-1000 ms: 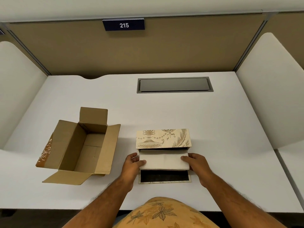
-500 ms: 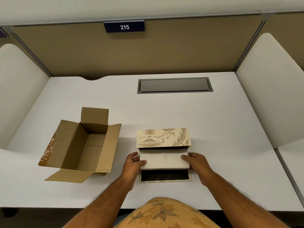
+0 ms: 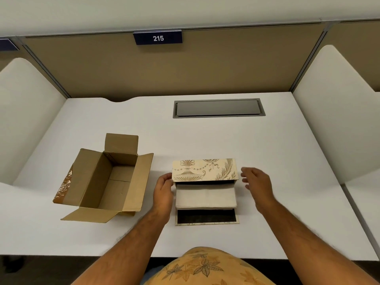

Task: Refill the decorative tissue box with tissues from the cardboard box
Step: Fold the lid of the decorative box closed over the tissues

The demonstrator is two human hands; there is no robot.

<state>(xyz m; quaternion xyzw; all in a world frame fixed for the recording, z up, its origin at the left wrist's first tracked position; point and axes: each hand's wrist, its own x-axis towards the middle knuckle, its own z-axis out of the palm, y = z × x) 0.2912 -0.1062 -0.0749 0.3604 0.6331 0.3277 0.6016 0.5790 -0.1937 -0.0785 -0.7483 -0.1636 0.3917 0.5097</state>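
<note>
Your decorative tissue box (image 3: 204, 169) sits open on the white desk (image 3: 267, 153), near the front edge, its patterned lid raised toward the far side. A white stack of tissues (image 3: 205, 195) lies inside – it fills the box from side to side. Your left hand (image 3: 163, 190) rests against the box's left side, fingers curled at the lid's corner (grip on the lid itself cannot be told). Your right hand (image 3: 258, 182) hovers just right of the box, fingers loosely spread, touching nothing. The cardboard box (image 3: 107, 179) stands to the left – flaps open, no tissues visible within.
</note>
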